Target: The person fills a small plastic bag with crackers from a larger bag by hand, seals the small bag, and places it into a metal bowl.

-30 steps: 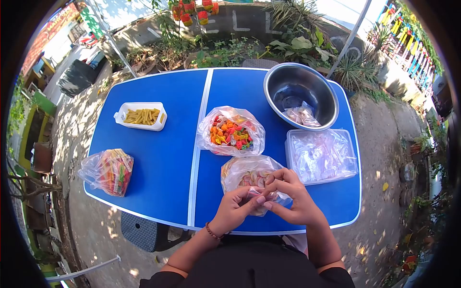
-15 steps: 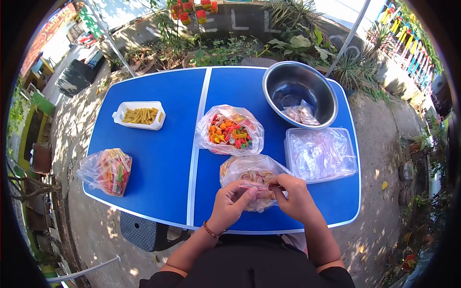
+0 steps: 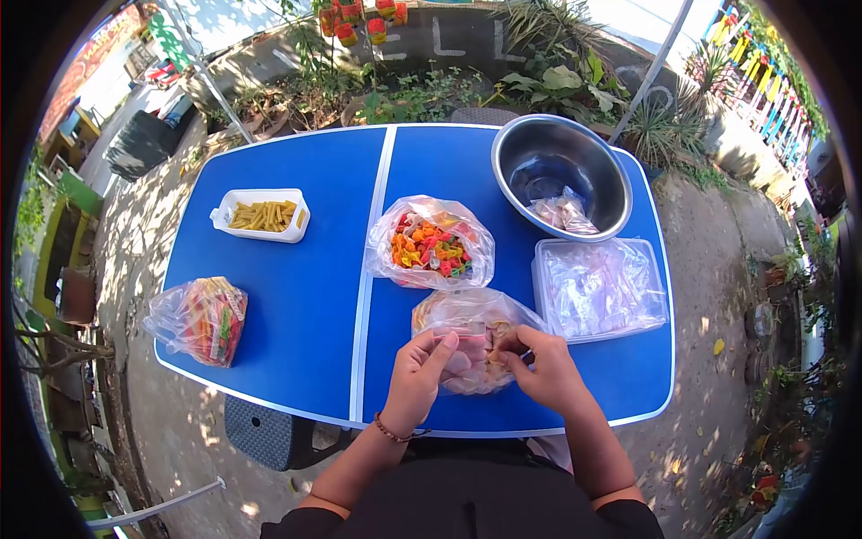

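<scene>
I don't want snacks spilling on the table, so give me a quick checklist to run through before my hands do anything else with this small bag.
1. Both hands on the small bag: ok, left hand and right hand each pinch a side.
2. Small bag's mouth open: cannot tell, the fingers cover it.
3. Small bag over the large bag of pale snacks, so drops fall inside: ok.
4. Large bag fully on the blue table: ok, though near the front edge.
5. Steel bowl within sight, one filled packet inside: ok.
6. Tub of empty bags beside the right hand: ok.
</scene>
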Tool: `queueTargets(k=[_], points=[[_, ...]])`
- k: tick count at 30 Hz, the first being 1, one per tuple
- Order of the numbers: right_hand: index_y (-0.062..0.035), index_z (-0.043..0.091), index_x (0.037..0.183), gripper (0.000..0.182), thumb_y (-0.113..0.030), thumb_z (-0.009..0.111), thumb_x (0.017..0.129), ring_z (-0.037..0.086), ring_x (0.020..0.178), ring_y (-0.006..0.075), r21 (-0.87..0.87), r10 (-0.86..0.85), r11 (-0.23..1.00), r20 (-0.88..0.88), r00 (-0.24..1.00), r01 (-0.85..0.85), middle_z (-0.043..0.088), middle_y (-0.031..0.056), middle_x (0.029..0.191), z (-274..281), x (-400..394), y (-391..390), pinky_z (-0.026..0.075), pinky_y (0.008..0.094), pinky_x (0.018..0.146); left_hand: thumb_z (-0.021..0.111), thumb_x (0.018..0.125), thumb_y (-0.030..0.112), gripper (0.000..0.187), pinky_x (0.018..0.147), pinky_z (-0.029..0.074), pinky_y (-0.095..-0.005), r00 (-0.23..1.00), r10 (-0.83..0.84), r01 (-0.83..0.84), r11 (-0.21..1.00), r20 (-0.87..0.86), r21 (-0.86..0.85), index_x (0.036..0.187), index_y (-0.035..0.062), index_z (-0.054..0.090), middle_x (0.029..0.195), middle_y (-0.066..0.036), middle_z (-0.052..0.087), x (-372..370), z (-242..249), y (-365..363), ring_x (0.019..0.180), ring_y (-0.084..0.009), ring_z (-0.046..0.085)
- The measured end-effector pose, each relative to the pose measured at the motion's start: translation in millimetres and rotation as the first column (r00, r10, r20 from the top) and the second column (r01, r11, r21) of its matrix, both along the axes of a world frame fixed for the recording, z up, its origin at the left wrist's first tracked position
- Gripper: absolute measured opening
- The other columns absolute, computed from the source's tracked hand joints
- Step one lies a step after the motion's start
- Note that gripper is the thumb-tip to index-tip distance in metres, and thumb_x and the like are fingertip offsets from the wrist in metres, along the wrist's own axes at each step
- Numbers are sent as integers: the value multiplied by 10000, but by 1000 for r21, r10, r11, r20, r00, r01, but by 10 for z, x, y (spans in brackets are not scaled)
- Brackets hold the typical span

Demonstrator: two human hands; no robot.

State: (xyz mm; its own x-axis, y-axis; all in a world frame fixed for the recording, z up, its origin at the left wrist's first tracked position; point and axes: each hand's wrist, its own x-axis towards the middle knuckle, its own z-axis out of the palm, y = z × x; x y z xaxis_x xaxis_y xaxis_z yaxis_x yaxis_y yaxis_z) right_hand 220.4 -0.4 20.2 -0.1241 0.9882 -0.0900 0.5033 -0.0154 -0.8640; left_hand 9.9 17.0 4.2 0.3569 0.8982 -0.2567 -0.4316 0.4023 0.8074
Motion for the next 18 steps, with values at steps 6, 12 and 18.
queueTargets(k=[6,12,18], points=[[50,654,1040,122,64,644,919,669,833,98,51,-149,982,-377,914,181,712,101,942,4,-2,1,544,244,741,581,1041,205,301,825,590,-289,999,-34,34,999,-3,-6,1194,-41,664,1079,-122,737,1,-35,-11,963,-152,717],[41,650,1014,124,70,678,896,661,868,106,110,-151,963,-540,828,247,694,85,944,151,-99,8,534,241,770,728,938,111,225,819,597,-284,960,-152,181,977,-234,109,1090,-52,702,993,-129,759,-20,39,-57,910,-148,732],[2,683,984,124,23,716,867,602,815,69,125,-91,976,-515,853,179,704,52,922,159,-110,9,469,228,712,794,885,121,265,720,574,-217,970,-118,153,977,-215,152,1076,-48,722,940,-91,752,3,53,-78,818,-91,701]])
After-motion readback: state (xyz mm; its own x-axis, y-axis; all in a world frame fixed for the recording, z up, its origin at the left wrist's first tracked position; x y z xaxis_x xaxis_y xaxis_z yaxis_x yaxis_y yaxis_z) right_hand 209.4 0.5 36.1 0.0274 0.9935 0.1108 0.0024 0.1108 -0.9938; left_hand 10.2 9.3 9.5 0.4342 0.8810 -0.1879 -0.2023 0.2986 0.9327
